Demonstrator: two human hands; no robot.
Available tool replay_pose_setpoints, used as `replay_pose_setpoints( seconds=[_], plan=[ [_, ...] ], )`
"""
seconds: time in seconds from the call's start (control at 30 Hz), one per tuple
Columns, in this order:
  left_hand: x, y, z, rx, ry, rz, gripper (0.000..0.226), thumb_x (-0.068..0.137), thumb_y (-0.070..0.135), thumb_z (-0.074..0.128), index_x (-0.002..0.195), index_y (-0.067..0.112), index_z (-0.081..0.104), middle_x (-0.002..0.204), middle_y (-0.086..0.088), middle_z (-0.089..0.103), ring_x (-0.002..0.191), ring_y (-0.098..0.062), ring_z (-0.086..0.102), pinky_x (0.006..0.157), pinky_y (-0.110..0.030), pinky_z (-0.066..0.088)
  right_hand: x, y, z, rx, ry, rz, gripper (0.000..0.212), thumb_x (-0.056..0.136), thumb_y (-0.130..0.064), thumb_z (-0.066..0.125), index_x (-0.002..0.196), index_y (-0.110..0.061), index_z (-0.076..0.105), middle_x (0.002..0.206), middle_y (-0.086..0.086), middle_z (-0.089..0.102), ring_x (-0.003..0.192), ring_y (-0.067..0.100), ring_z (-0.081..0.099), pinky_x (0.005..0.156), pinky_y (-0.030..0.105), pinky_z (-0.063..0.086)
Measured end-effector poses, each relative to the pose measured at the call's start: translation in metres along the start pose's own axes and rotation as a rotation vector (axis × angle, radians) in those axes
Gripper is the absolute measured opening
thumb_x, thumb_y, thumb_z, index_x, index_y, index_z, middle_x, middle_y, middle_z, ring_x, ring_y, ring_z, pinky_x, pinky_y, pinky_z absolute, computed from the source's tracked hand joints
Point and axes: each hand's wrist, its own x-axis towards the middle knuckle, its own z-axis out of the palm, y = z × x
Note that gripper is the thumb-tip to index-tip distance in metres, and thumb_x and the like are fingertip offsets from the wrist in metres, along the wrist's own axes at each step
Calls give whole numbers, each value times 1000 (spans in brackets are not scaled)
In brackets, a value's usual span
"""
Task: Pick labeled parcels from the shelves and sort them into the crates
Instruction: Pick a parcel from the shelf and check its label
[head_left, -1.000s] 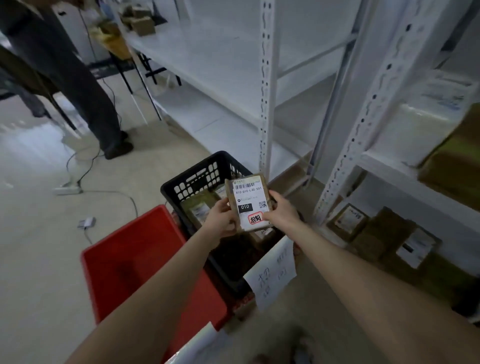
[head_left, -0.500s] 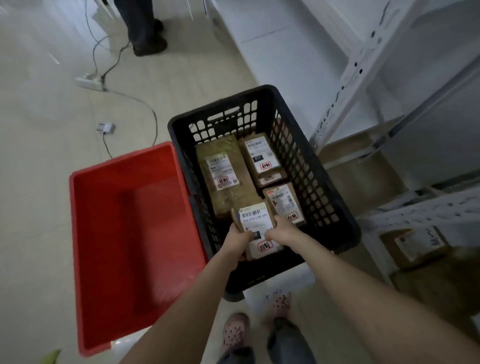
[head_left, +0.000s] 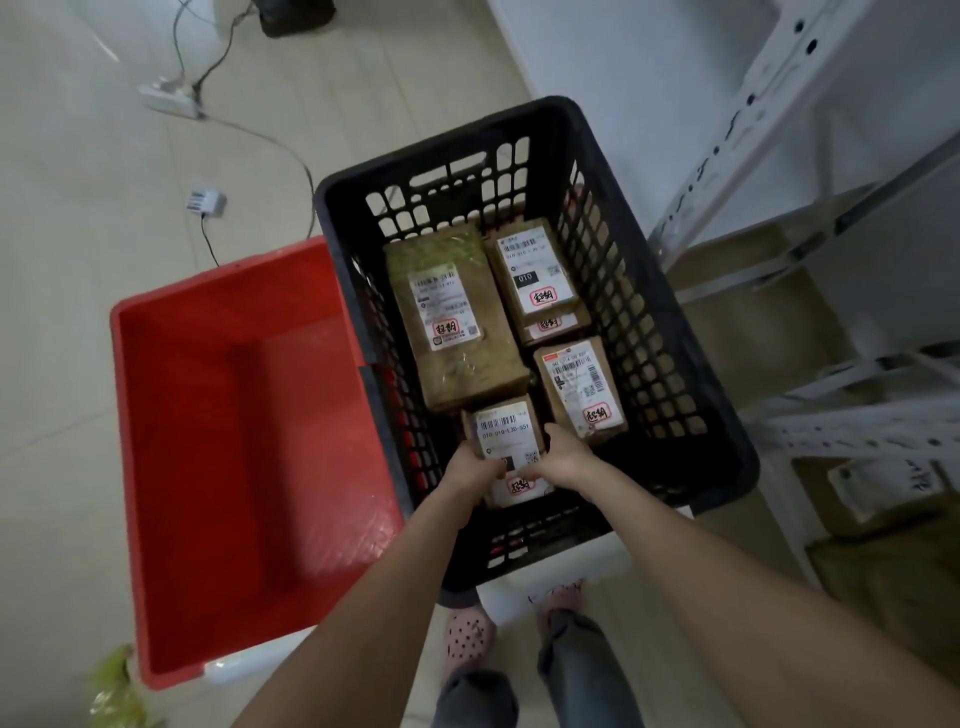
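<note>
Tiled floor, white shelving on the right, red crate (head_left: 249, 447) empty beside the black crate (head_left: 691, 395). Both hands, left hand (head_left: 475, 467) and right hand (head_left: 563, 457), pinch the labeled parcel (head_left: 506, 431) by its long sides, its long axis pointing away, low over the black crate's near end.

Pale tiled floor (head_left: 78, 364) — power strip (head_left: 171, 98) — white metal shelving (head_left: 769, 104) at right

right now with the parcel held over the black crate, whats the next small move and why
Probably lower the parcel into the bare near corner of the black crate and let go. Both hands, left and right, hold it inside the rim, the other parcels fill the far part, and the red crate beside it holds nothing.
</note>
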Motion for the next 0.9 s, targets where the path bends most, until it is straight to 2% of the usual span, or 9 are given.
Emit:
replay_pose_setpoints(
  seconds=[0.1, 0.2, 0.3, 0.4, 0.5, 0.6, 0.73, 0.9],
  plan=[
    [-10, 14, -9, 202, 34, 84, 41, 85, 3, 59, 125, 11, 54, 125, -8, 62, 112, -23, 59, 90, -32, 48, -25, -10, -11, -61, 155, -26, 75, 80, -20, 75, 144, -14, 36, 137, 7, 52, 120, 24, 53, 89, 30, 48],
    [-32, 37, -17, 467, 82, 206, 61, 86, 12, 61, 141, 8, 37, 135, -11, 52, 117, -24, 56, 86, -27, 47, -58, -18, -20, -87, 274, -82, 68, 82, -30, 72, 140, -18, 39, 137, 6, 51, 121, 25, 53, 95, 36, 48],
    [-64, 58, -22, 711, 87, 368, 74, 88, 17, 60, 150, 10, 20, 149, -15, 32, 126, -30, 47, 96, -35, 45, -100, -22, -25, -72, 373, -92, 68, 84, -35, 69, 142, -20, 37, 138, 7, 47, 121, 28, 50, 95, 37, 47],
    [-102, 75, -18, 879, 76, 544, 76, 89, 20, 61, 152, 13, 17, 151, -13, 28, 133, -28, 40, 102, -37, 40, -152, -20, -31, -44, 518, -112, 68, 83, -37, 70, 141, -21, 38, 135, 7, 49, 117, 27, 52, 93, 38, 47],
    [-146, 89, -5, 1005, 32, 720, 77, 88, 22, 63, 151, 13, 19, 152, -12, 27, 132, -29, 41, 102, -39, 42, -208, -13, -35, 1, 667, -114, 71, 83, -38, 70, 143, -20, 37, 138, 8, 44, 123, 28, 48, 99, 41, 45],
    [-193, 104, 16, 1099, -19, 891, 75, 88, 22, 61, 150, 12, 20, 150, -13, 28, 133, -29, 39, 105, -43, 40, -264, -3, -39, 48, 817, -95, 68, 84, -38, 68, 142, -22, 38, 134, 7, 47, 119, 27, 51, 96, 41, 47],
    [-254, 119, 53, 1141, -98, 1104, 74, 89, 23, 60, 150, 12, 20, 149, -13, 28, 131, -31, 41, 103, -42, 41, -335, 22, -49, 72, 995, -70, 69, 85, -37, 67, 144, -22, 35, 142, 6, 43, 124, 27, 48, 97, 42, 47],
    [-330, 119, 101, 1188, -175, 1310, 71, 89, 27, 60, 149, 14, 23, 150, -11, 28, 130, -30, 42, 101, -40, 40, -423, 67, -55, 116, 1140, -24, 63, 86, -38, 63, 141, -19, 39, 141, 6, 44, 124, 26, 46, 95, 38, 46]
  ],
)
